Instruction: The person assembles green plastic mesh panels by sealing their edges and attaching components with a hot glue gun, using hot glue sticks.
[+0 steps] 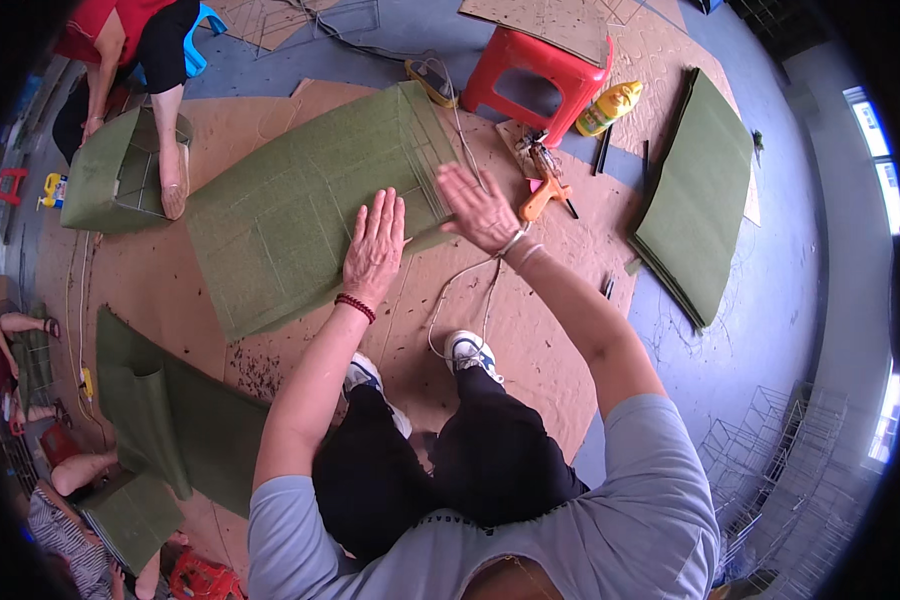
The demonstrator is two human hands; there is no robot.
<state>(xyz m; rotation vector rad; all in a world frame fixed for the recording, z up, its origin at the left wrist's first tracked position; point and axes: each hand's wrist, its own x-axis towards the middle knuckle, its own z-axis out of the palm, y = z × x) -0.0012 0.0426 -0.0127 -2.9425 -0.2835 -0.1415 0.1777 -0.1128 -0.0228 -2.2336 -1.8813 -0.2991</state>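
Observation:
A green felt-like sheet (pixel 290 190) lies in front of me on brown board, folded over a thin wire frame (pixel 432 150) whose rods show at its right end. My left hand (pixel 373 250) rests flat on the sheet near its right end, fingers straight and together. Just right of the sheet's edge is my right hand (pixel 478 210), palm down with fingers stretched out; whether it touches the frame I cannot tell. Neither hand holds anything. An orange glue gun (pixel 545 196) lies close to the right hand, its cord looping toward my shoes.
A red plastic stool (pixel 538 75) and a yellow bottle (pixel 608 108) stand beyond. Folded green sheets (pixel 705 190) lie at right, wire racks (pixel 770 480) lower right. Another green sheet (pixel 180 410) curls at lower left. A co-worker's foot (pixel 173 190) presses a green-covered frame (pixel 120 185); other people sit left.

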